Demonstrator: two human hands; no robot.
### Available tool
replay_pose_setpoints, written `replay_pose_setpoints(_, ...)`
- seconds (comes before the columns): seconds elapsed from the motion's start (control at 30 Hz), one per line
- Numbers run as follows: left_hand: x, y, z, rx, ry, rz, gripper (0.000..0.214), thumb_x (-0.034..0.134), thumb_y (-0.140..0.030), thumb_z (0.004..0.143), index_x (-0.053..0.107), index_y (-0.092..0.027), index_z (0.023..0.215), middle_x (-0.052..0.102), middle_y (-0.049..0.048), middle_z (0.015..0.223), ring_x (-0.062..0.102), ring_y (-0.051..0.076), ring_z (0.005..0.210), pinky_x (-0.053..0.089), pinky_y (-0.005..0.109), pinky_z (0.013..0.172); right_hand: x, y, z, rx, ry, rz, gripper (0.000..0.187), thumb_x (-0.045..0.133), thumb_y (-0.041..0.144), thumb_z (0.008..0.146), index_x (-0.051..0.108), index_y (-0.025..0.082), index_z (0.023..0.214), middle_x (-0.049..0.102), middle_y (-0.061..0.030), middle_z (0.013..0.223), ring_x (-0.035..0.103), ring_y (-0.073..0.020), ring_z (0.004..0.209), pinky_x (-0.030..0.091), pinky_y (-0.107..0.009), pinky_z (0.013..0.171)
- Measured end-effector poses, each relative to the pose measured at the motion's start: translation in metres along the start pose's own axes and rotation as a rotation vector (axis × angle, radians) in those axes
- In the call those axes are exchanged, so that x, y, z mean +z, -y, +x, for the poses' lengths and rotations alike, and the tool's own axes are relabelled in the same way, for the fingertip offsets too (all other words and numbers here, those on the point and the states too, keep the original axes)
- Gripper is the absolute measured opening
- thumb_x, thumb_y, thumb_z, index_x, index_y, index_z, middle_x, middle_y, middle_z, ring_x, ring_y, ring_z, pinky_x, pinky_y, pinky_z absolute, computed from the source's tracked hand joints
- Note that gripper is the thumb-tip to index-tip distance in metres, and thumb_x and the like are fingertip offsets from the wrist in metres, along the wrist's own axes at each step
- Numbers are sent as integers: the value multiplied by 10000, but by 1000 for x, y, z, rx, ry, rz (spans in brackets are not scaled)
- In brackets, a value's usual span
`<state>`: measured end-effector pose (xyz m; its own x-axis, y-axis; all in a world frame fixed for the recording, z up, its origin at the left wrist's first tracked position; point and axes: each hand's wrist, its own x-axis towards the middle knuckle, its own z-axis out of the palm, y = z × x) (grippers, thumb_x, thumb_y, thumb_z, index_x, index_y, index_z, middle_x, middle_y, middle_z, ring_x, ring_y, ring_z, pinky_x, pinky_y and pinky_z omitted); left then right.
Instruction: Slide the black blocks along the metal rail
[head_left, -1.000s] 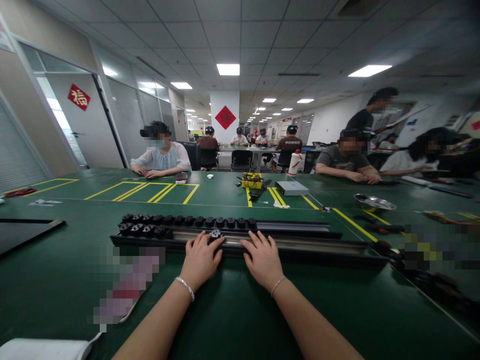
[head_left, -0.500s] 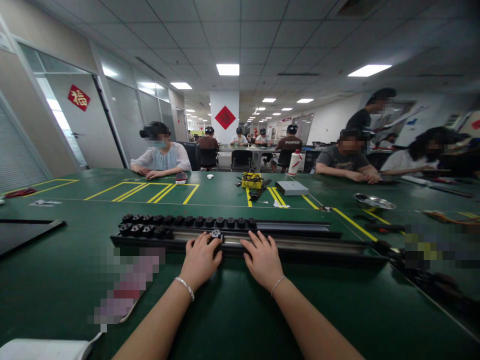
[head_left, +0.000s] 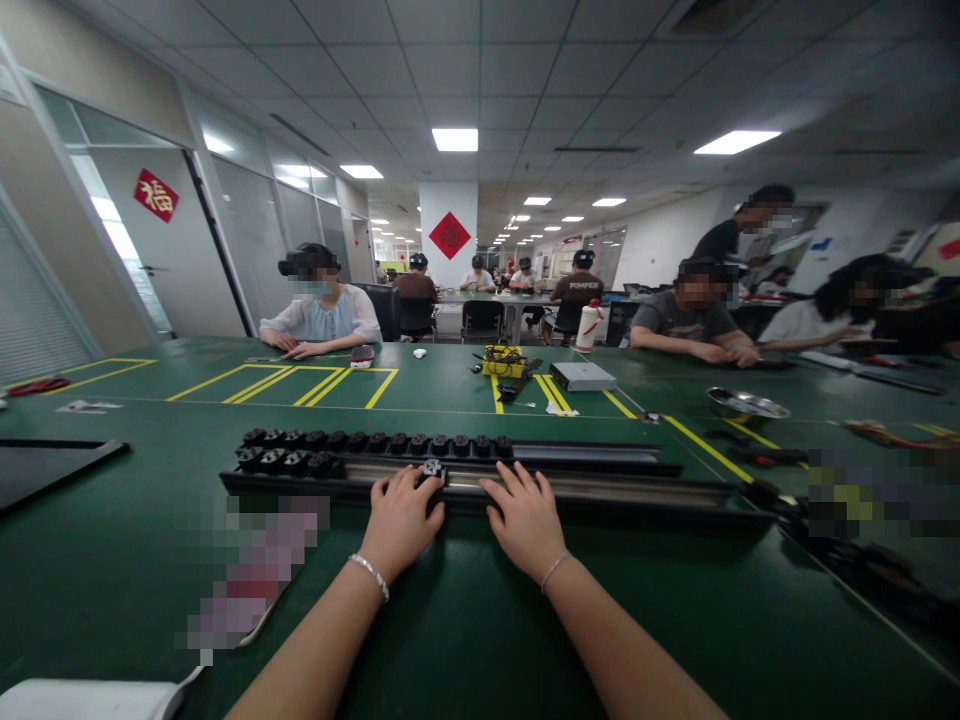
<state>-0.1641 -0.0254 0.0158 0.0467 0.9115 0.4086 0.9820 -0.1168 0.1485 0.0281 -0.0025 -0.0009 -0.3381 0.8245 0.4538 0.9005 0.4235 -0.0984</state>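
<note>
A long black rail with a bare metallic channel lies across the table in front of me. My left hand rests on it, fingers spread. Just beyond its fingertips sits a small black block that looks like a socket module; the fingers seem to touch it, though the contact is partly hidden. My right hand lies on the same rail further right, fingers apart, holding nothing. Several similar black socket modules sit at the rail's left end. Behind it, a second rail carries a row of them.
The green table bears a blurred pinkish item at left and a white object at lower left. Further back are a yellow bundle, a grey box, a metal bowl and a white bottle. People sit across the table.
Both hands and the modules stay in place. At the back right, the standing person has shifted slightly.
</note>
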Motion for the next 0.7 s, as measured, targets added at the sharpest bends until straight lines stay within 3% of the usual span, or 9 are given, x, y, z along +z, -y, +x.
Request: replay_pose_setpoints(0.7, -1, 0, 0, 3, 5, 2, 304, 482, -337, 771, 580, -314, 1057, 553, 74, 1188, 410, 241, 1198, 254, 467, 963, -1, 0, 0, -3, 0, 0, 376, 448, 312, 833, 510, 366, 1200, 413, -2, 1374, 295, -245, 1284, 160, -476, 1029)
